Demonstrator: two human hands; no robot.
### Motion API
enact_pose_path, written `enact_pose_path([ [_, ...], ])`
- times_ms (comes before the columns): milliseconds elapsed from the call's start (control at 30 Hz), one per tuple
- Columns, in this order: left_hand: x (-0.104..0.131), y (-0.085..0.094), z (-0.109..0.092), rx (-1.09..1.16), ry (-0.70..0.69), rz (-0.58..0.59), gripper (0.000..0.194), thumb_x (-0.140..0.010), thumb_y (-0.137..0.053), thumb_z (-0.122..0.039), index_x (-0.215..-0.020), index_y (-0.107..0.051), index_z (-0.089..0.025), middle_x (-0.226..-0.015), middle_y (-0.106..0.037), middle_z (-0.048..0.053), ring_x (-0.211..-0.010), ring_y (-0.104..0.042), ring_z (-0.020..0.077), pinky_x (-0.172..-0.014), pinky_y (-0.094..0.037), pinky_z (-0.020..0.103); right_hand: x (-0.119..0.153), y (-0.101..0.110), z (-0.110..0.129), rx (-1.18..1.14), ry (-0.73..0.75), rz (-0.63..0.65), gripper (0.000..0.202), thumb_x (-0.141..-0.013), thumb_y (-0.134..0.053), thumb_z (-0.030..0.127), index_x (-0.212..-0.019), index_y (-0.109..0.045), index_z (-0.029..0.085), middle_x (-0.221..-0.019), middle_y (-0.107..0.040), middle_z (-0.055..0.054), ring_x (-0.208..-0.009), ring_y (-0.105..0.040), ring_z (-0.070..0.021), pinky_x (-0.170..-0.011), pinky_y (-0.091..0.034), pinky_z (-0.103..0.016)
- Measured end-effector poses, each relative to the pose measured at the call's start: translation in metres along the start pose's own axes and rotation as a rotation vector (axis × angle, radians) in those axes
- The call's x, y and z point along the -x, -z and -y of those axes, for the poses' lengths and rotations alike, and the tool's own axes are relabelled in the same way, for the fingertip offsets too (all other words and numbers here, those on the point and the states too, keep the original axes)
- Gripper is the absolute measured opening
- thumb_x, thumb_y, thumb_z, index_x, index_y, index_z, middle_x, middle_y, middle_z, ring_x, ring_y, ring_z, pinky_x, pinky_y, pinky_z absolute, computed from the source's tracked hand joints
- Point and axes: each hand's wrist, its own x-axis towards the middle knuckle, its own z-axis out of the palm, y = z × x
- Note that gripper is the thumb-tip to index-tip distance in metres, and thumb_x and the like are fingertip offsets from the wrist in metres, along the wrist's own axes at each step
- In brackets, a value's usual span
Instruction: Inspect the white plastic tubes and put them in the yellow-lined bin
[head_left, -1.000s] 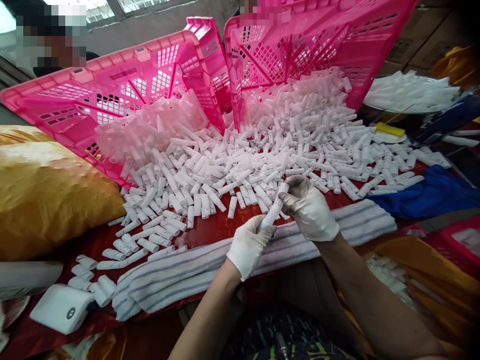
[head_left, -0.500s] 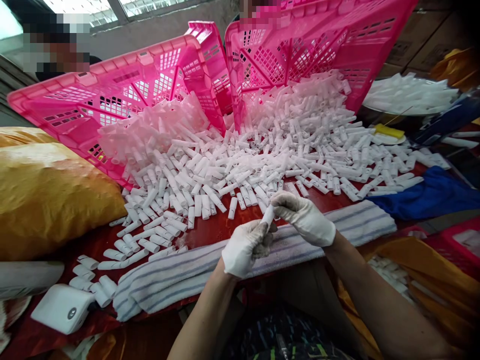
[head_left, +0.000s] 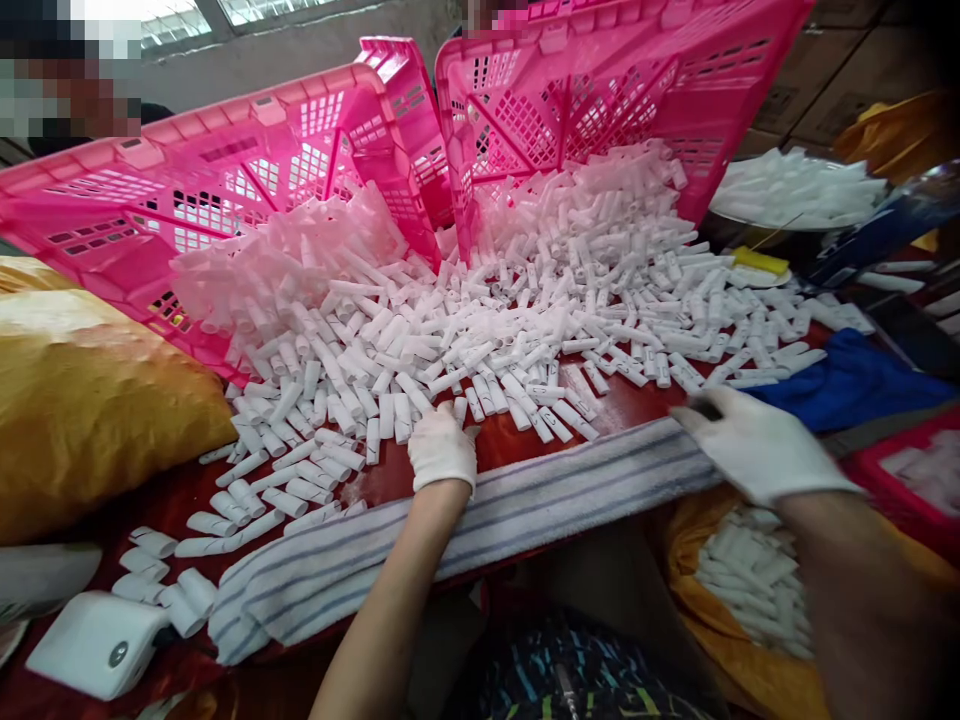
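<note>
**Left hand at the near edge of the white tubes, right hand over the end of the towel**

In the head view, your gloved left hand is at the near edge of a wide spread of white tubes, its fingers bent and drawn together. You have tubes just beyond the fingertips and to either side, but whether any is pinched between them cannot be told.

Your gloved right hand is well apart from the left, out to its right, at the far-right end of the striped towel. Its fingers are bent and partly blurred; how far they are open, and whether they have hold of anything, cannot be told. Just beyond that hand lies a blue cloth, and nearer to you, below it, an orange sack with more tubes in it.

Beyond your left hand, the tubes heap up against the left pink basket and the right pink basket. Bare red tabletop shows just left of that hand, and farther left sits a white box beside a few loose tubes.
</note>
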Motion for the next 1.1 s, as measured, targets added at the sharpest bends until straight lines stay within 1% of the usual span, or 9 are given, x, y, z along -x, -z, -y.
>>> enact_pose_path([
  [133,-0.001,-0.008,0.005,-0.075,-0.08,0.015,0.026,-0.087,-0.054,-0.029,-0.103,-0.067,-0.014,-0.094,-0.066,0.018,-0.089,-0.064,0.0341,-0.075,-0.048,0.044,-0.047,-0.05,0.052,0.158,0.02,0.093,0.044,-0.084,-0.052,0.041,-0.123,-0.058,0.021,-0.109,-0.068,-0.018,-0.094,-0.064,-0.0333,-0.077,-0.046,-0.043],
  [267,0.008,-0.009,0.016,0.242,-0.129,0.058,0.019,-0.083,-0.058,-0.024,-0.099,-0.068,-0.016,-0.094,-0.067,0.013,-0.091,-0.063,0.0262,-0.083,-0.047,0.038,-0.064,-0.082,0.069,0.096,0.155,0.114,0.047,-0.08,-0.056,0.025,-0.127,-0.058,0.023,-0.109,-0.068,-0.014,-0.095,-0.064,-0.0306,-0.083,-0.046,-0.044],
  [400,0.014,-0.005,0.016,1.022,-0.021,0.241,0.029,-0.075,-0.068,-0.024,-0.102,-0.059,-0.015,-0.091,-0.066,0.007,-0.082,-0.063,0.0187,-0.079,-0.048,0.032,-0.037,-0.073,0.068,-0.599,0.177,0.056,0.032,-0.075,-0.063,0.03,-0.105,-0.059,0.021,-0.084,-0.063,-0.004,-0.067,-0.059,-0.0173,-0.064,-0.049,-0.031],
  [500,0.022,0.002,0.003,1.451,0.045,0.416,0.055,-0.068,-0.075,-0.026,-0.115,-0.047,-0.021,-0.084,-0.064,0.001,-0.069,-0.063,0.0136,-0.068,-0.049,0.027,-0.004,-0.066,0.084,-1.127,0.053,0.209,0.037,-0.065,-0.075,0.039,-0.088,-0.05,0.024,-0.069,-0.055,0.005,-0.045,-0.047,-0.0095,-0.042,-0.038,-0.024],
  [600,0.036,0.007,-0.012,1.788,0.13,0.498,0.063,-0.06,-0.083,-0.024,-0.11,-0.044,-0.023,-0.084,-0.063,-0.001,-0.066,-0.064,0.0108,-0.067,-0.049,0.024,0.017,-0.071,0.104,-1.35,-0.044,0.283,0.05,-0.056,-0.081,0.044,-0.085,-0.046,0.024,-0.068,-0.055,0.007,-0.043,-0.047,-0.0079,-0.038,-0.036,-0.021],
  [733,0.05,0.007,-0.021,1.889,0.209,0.508,0.051,-0.062,-0.083,-0.025,-0.098,-0.047,-0.018,-0.084,-0.061,0.0,-0.066,-0.065,0.0105,-0.069,-0.05,0.024,0.023,-0.078,0.117,-1.431,0.028,0.169,0.049,-0.058,-0.083,0.041,-0.087,-0.047,0.024,-0.076,-0.056,0.006,-0.057,-0.056,-0.0085,-0.048,-0.045,-0.021],
  [833,0.051,0.006,-0.019,1.98,0.228,0.464,0.048,-0.066,-0.082,-0.026,-0.099,-0.048,-0.017,-0.087,-0.059,0.001,-0.073,-0.065,0.0108,-0.075,-0.05,0.025,0.025,-0.074,0.116,-1.434,0.134,0.253,0.042,-0.068,-0.077,0.04,-0.092,-0.045,0.026,-0.069,-0.055,0.008,-0.051,-0.054,-0.0089,-0.049,-0.044,-0.023],
  [933,0.048,0.006,-0.015,2.012,0.202,0.428,0.049,-0.065,-0.083,-0.025,-0.1,-0.049,-0.017,-0.087,-0.059,0.0,-0.074,-0.064,0.0103,-0.077,-0.049,0.025,0.027,-0.069,0.111,-1.385,0.125,0.353,0.044,-0.064,-0.08,0.041,-0.09,-0.048,0.025,-0.069,-0.056,0.007,-0.043,-0.046,-0.0068,-0.04,-0.035,-0.022],
  [1100,0.053,0.0,-0.02,1.897,0.157,0.386,0.044,-0.069,-0.079,-0.033,-0.098,-0.05,-0.018,-0.08,-0.06,-0.002,-0.064,-0.062,0.0084,-0.072,-0.049,0.024,0.026,-0.066,0.106,-1.136,0.189,0.343,0.035,-0.06,-0.082,0.043,-0.073,-0.061,0.019,-0.076,-0.062,-0.001,-0.069,-0.057,-0.0137,-0.06,-0.047,-0.027],
])
